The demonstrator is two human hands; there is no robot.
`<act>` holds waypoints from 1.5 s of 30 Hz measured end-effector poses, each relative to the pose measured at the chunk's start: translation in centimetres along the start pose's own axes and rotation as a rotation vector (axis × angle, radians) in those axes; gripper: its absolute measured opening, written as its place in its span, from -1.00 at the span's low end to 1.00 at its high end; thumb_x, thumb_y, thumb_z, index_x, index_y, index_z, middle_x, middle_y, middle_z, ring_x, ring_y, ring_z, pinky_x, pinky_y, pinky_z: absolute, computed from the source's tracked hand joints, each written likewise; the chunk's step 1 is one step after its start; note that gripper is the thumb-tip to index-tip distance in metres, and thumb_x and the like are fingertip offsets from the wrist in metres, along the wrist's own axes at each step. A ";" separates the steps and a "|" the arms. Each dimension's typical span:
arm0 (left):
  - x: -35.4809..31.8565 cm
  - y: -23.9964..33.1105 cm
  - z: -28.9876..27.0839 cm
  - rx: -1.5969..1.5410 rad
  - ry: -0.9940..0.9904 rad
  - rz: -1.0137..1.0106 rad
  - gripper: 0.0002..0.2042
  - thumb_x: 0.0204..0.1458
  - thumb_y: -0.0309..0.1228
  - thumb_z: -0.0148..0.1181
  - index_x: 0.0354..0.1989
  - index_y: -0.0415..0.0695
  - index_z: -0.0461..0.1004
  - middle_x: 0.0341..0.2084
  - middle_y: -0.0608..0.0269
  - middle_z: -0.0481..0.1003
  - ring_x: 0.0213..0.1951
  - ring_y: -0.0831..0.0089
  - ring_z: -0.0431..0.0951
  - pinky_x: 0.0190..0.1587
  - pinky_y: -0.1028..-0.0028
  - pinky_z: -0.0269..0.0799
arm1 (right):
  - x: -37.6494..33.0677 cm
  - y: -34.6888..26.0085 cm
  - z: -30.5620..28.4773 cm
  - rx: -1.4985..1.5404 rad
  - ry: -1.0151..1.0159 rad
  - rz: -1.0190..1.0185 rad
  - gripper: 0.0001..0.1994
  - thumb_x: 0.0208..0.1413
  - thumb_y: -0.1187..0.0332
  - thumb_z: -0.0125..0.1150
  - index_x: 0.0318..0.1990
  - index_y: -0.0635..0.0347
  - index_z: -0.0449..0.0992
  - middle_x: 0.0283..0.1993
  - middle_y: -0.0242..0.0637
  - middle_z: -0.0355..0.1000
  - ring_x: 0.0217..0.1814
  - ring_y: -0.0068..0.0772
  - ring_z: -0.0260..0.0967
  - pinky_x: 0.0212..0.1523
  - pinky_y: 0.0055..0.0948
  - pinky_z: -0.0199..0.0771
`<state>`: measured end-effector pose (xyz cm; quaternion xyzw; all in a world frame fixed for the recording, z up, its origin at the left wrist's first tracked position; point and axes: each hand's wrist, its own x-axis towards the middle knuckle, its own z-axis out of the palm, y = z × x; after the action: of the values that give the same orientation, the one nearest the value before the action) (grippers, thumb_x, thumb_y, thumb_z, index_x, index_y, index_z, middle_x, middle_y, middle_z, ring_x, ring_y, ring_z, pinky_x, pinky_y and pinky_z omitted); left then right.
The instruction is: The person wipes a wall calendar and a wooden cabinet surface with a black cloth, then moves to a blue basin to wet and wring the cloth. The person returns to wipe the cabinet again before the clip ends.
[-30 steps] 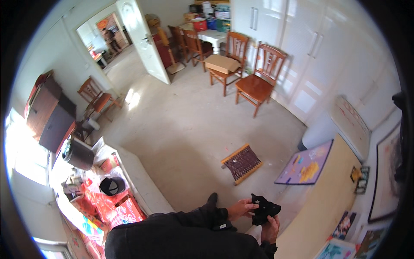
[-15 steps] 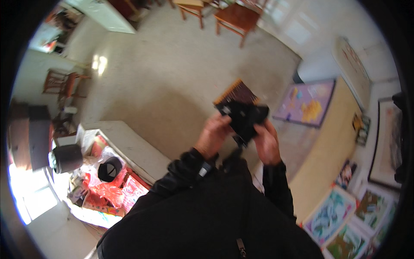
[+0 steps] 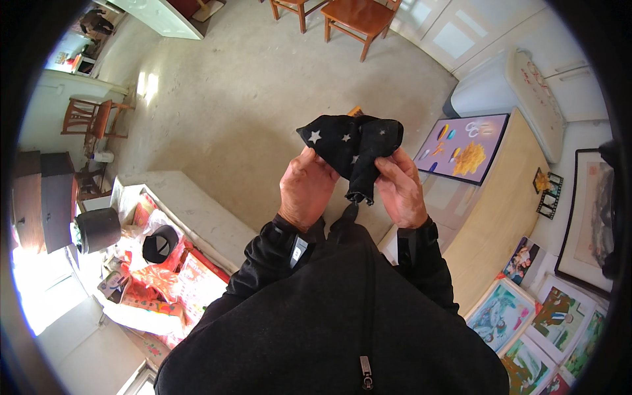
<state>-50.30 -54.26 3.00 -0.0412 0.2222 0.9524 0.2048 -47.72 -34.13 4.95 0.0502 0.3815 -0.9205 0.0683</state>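
Observation:
A black star-patterned cloth (image 3: 345, 138), folded and bunched into a sock-like shape, is held up in front of me by both hands. My left hand (image 3: 307, 187) grips its lower left part between thumb and fingers, beside a pointed end with a white star. On the other side, my right hand (image 3: 401, 189) pinches the edge of the part that hangs down to a gathered end. A small bit of a yellow-brown wooden thing (image 3: 355, 111) peeks out behind the cloth; the rest of it is hidden.
To my left, a box (image 3: 148, 319) holds red plastic bags and a black cap (image 3: 160, 244). A dark round container (image 3: 97, 230) stands by it. At right, a long pale cabinet (image 3: 490, 217) carries a purple picture board (image 3: 463, 146). Wooden chairs (image 3: 359, 16) stand ahead.
Both hands have shifted a little, and the cloth has been turned and spread, so its white stars show. It covers more of the wooden thing behind it.

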 end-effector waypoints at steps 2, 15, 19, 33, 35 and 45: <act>0.5 -0.5 0.3 -0.022 -0.088 0.017 -0.51 0.35 -0.13 0.09 0.34 -0.14 0.48 0.26 0.24 0.55 0.29 0.31 0.49 0.35 0.24 0.34 | 0.1 -0.7 -0.5 -0.013 0.008 -0.004 -0.62 0.45 0.51 0.12 0.37 0.26 0.47 0.28 -0.28 0.56 0.33 -0.39 0.48 0.40 -0.31 0.41; -0.2 -4.1 3.7 0.826 -0.044 -0.080 -0.19 0.11 -0.33 0.58 0.53 -0.06 0.29 0.21 0.28 0.50 0.17 0.37 0.50 0.12 0.32 0.57 | 0.5 -1.3 -4.3 -0.126 0.162 0.148 -0.71 0.35 0.44 0.24 0.18 0.22 0.55 0.11 -0.34 0.58 0.15 -0.45 0.54 0.17 -0.37 0.55; 0.3 -4.4 0.5 1.026 -0.028 -0.045 -0.20 0.06 -0.24 0.63 0.45 -0.14 0.34 0.17 0.21 0.53 0.15 0.38 0.55 0.11 0.28 0.59 | 1.3 0.3 -5.4 -0.177 0.200 0.248 -0.76 0.33 0.44 0.24 0.11 0.18 0.56 0.05 -0.35 0.59 0.09 -0.44 0.57 0.13 -0.37 0.56; 5.6 8.8 -9.9 1.079 0.150 0.040 -0.61 0.28 -0.47 0.32 0.26 -0.28 0.54 -0.07 0.29 0.66 -0.06 0.55 0.58 0.06 0.42 0.57 | 13.4 9.2 1.0 -0.316 0.173 0.415 -0.85 0.34 0.43 0.30 0.01 0.11 0.57 -0.03 -0.35 0.62 -0.05 -0.39 0.62 -0.08 -0.32 0.65; 5.9 11.8 -10.9 0.955 0.178 0.045 -0.62 0.26 -0.47 0.30 0.24 -0.29 0.55 -0.08 0.27 0.66 -0.05 0.55 0.58 0.07 0.43 0.57 | 15.5 10.9 3.0 -0.327 0.162 0.448 -0.84 0.32 0.42 0.34 0.00 0.11 0.57 -0.08 -0.39 0.61 -0.09 -0.46 0.61 -0.14 -0.39 0.66; 8.1 23.2 -15.0 0.682 0.225 0.002 -0.54 0.24 -0.39 0.40 0.27 -0.26 0.47 0.01 0.26 0.62 0.03 0.56 0.54 0.10 0.40 0.53 | 25.7 16.9 11.2 -0.328 0.101 0.500 -0.86 0.27 0.49 0.41 -0.07 0.15 0.60 -0.16 -0.38 0.59 -0.17 -0.48 0.60 -0.31 -0.48 0.62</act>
<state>-67.38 -76.85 -2.40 -0.0751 0.5485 0.8131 0.1801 -70.72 -56.11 -2.62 0.1767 0.5038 -0.7976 0.2809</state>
